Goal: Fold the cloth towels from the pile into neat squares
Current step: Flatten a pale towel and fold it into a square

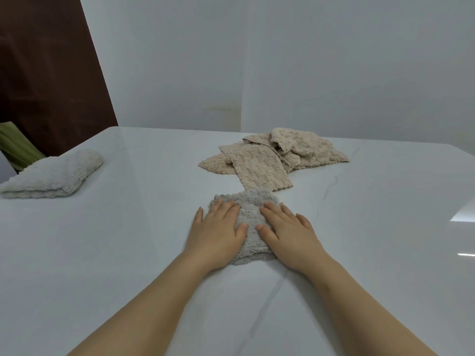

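Just on the near side of the beige pile [272,155], touching or all but touching its nearest strip: the grey towel [250,214], already folded down to a small, roughly square pad on the white glossy surface [128,253]. Pressed flat from above by both grips, left grip [217,227] on the towel's left half, right grip [285,227] on its right half, palms down, fingers straight and slightly spread, thumbs turned in toward each other, nothing curled round or pinched. Judged from the deep fluffy nap: soft, light, limp, with no stiffness to keep a crease, likely to puff back up after release, hence the flattening. Probably apt to slide on so smooth a surface, so better pushed straight down than sideways. For lifting or a further fold, best taken at a corner or along the scalloped far edge, thumb under and fingers over all layers together, not by the top layer alone, for fear of peeling the fold open. Nothing fragile here; firm squeezing harmless. Well to the left of the beige pile, near the surface's edge: a white towel [51,176], folded and lying flat. The beige pile itself loose and unfolded, several waffle-textured cloths overlapping, probably thinner in the hand than the grey one, easiest caught by a free corner of the nearest strip
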{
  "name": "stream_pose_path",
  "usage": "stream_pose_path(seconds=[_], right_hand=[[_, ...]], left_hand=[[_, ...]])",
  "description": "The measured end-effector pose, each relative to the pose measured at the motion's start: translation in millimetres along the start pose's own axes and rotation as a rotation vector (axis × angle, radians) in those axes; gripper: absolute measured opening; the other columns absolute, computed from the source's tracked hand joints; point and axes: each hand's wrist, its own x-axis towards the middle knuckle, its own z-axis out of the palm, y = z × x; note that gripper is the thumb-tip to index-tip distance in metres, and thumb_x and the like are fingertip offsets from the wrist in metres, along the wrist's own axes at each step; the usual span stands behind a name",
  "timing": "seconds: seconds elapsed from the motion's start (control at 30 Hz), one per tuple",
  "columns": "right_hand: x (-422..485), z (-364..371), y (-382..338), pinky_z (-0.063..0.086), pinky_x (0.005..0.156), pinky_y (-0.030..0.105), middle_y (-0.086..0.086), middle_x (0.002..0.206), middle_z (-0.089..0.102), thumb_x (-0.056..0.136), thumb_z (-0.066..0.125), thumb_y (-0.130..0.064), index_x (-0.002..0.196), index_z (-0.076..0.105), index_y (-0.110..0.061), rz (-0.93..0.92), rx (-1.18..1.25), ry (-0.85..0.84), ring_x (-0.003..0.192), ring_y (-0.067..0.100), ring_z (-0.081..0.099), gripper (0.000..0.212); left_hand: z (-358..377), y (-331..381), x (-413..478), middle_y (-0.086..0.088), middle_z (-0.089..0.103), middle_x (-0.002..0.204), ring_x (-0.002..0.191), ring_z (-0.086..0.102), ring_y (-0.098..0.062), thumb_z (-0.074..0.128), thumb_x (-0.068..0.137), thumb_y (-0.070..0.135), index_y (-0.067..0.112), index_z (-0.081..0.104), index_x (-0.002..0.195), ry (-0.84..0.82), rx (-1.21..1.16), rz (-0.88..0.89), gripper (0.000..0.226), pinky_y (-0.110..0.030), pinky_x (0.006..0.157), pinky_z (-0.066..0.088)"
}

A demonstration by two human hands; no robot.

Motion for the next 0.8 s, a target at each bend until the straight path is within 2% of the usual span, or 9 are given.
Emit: stream_pose_path(seconds=[0.2, 0.37, 0.47, 0.53, 0.57, 0.63, 0.7, 0.8], right_hand=[[4.8, -1.6, 1.8, 0.002, 0.117, 0.035, -0.014, 0.157, 0.010, 0.099, 0.025, -0.040, 0.146, 0.023, -0.029, -0.001, 0.062, -0.019, 0.146, 0.009, 0.004, 0.048], [3.8, 3.5, 2.4, 0.000, 0.118, 0.033, -0.015, 0.157, 0.003, 0.100, 0.025, -0.037, 0.148, 0.016, -0.029, -0.008, 0.022, 0.006, 0.146, 0.010, 0.001, 0.049], [0.6, 4.3, 0.7, 0.001, 0.117, 0.030, -0.016, 0.157, 0.003, 0.095, 0.020, -0.046, 0.147, 0.016, -0.032, 0.002, 0.046, 0.031, 0.145, 0.010, 0.003, 0.054], [-1.9, 3.5, -0.4, 0.007, 0.114, 0.028, -0.015, 0.157, 0.006, 0.080, 0.016, -0.058, 0.146, 0.019, -0.035, 0.030, 0.113, 0.074, 0.144, 0.010, 0.011, 0.070], [-2.6, 1.7, -0.7, 0.012, 0.113, 0.029, -0.013, 0.157, 0.011, 0.073, 0.018, -0.061, 0.145, 0.022, -0.035, 0.076, 0.160, 0.102, 0.141, 0.011, 0.016, 0.076], [-3.6, -4.0, -2.3, 0.021, 0.107, 0.031, -0.006, 0.149, 0.030, 0.069, 0.031, -0.064, 0.142, 0.029, -0.029, 0.237, 0.254, 0.166, 0.133, 0.016, 0.028, 0.080], [-7.1, -9.4, -7.2, 0.030, 0.099, 0.032, 0.000, 0.132, 0.048, 0.077, 0.049, -0.058, 0.136, 0.038, -0.021, 0.406, 0.272, 0.172, 0.121, 0.022, 0.040, 0.070], [-14.0, -18.9, -16.8, 0.037, 0.082, 0.033, 0.002, 0.106, 0.060, 0.081, 0.053, -0.055, 0.109, 0.052, -0.015, 0.508, 0.195, 0.082, 0.102, 0.025, 0.053, 0.049]], left_hand=[[2.3, -1.7, -1.5, 0.011, 0.009, 0.157, 0.146, -0.001, -0.009, 0.023, 0.099, 0.038, 0.022, 0.013, 0.149, 0.026, 0.002, 0.019, 0.053, -0.038, 0.119, 0.001], [5.8, -3.8, 1.1, 0.012, 0.007, 0.157, 0.146, -0.002, -0.008, 0.021, 0.098, 0.041, 0.024, 0.012, 0.149, 0.052, 0.010, 0.023, 0.054, -0.035, 0.118, 0.002], [4.8, -3.6, -1.1, 0.013, 0.007, 0.157, 0.145, -0.002, -0.008, 0.000, 0.081, 0.057, 0.026, 0.012, 0.148, 0.070, 0.024, 0.026, 0.075, -0.033, 0.118, 0.004], [4.9, -2.4, -3.1, 0.012, 0.008, 0.157, 0.145, 0.002, -0.010, -0.007, 0.068, 0.059, 0.028, 0.016, 0.147, 0.072, 0.001, 0.004, 0.088, -0.031, 0.117, 0.008], [3.4, -1.4, -3.5, 0.010, 0.009, 0.157, 0.145, 0.006, -0.012, -0.002, 0.068, 0.061, 0.029, 0.018, 0.146, 0.082, -0.030, -0.027, 0.087, -0.031, 0.116, 0.011], [-3.7, 1.8, -3.7, 0.004, 0.015, 0.156, 0.142, 0.016, -0.017, 0.022, 0.076, 0.066, 0.023, 0.019, 0.146, 0.117, -0.131, -0.143, 0.082, -0.032, 0.113, 0.018], [-10.4, 6.6, -6.8, 0.000, 0.026, 0.152, 0.137, 0.025, -0.021, 0.049, 0.080, 0.060, 0.016, 0.016, 0.147, 0.096, -0.201, -0.304, 0.086, -0.033, 0.111, 0.023], [-24.9, 15.2, -12.7, -0.004, 0.043, 0.138, 0.126, 0.040, -0.024, 0.063, 0.074, 0.056, 0.013, 0.027, 0.141, 0.037, -0.296, -0.485, 0.087, -0.035, 0.105, 0.034]])
